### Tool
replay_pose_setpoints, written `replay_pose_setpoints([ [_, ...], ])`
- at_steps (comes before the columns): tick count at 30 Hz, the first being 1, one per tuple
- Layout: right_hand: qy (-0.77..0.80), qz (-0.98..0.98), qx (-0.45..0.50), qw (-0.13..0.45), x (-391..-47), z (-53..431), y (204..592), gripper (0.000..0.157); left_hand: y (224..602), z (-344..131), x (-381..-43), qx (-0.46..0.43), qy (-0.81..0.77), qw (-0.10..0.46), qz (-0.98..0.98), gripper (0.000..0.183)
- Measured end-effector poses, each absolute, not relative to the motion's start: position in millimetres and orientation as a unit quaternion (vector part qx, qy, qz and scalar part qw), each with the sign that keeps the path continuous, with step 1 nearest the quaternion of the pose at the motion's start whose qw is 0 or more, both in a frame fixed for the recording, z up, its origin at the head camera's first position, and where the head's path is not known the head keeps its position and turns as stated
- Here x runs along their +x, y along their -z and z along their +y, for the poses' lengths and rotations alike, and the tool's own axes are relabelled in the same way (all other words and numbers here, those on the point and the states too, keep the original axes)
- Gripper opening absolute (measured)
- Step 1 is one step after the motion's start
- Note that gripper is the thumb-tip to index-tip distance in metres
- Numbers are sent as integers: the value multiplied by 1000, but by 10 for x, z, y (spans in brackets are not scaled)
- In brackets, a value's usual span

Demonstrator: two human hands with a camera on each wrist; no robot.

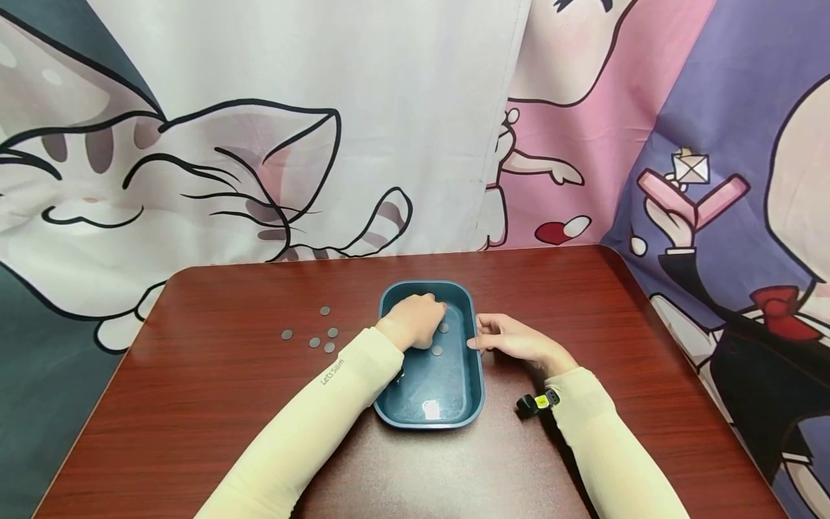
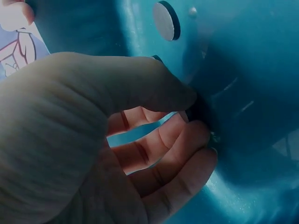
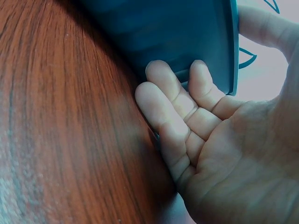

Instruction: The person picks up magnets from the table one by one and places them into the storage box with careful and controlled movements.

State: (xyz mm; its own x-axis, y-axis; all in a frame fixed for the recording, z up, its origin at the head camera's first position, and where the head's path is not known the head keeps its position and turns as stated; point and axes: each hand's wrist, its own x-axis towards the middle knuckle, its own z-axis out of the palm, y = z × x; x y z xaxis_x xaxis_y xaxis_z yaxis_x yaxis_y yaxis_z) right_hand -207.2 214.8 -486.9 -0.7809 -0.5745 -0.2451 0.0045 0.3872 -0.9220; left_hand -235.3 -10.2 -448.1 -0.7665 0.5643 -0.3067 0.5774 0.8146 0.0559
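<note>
A blue rectangular tray (image 1: 447, 400) sits on the table. My left hand (image 1: 413, 321) reaches down inside it near the far end. In the left wrist view, thumb and fingertips pinch a thin coin-like disc, mostly covered by the fingers. Grey round coins lie on the tray floor, one coin (image 1: 437, 350) just right of that hand and another (image 2: 166, 21) beyond the thumb. My right hand (image 1: 519, 339) holds the tray's right side. Its thumb is at the rim and its curled fingers (image 3: 161, 77) touch the outer wall.
Several loose coins (image 1: 314, 342) lie on the brown wooden table (image 1: 214, 389), left of the tray. A curtain with cartoon figures (image 1: 415, 108) hangs behind the table's far edge. A small black camera (image 1: 528, 405) is strapped at the right wrist.
</note>
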Motion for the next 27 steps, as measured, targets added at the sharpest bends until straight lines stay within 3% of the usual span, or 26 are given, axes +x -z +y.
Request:
replay_pose_setpoints([
  [12, 526, 783, -184, 277, -2078, 2146, 4887, 24, 4460, -119, -2337, 306, 35, 155, 939, 64],
  [27, 526, 782, -186, 277, -2080, 2146, 4878, 20, 4351, -168, -2346, 312, 41, 147, 938, 56],
])
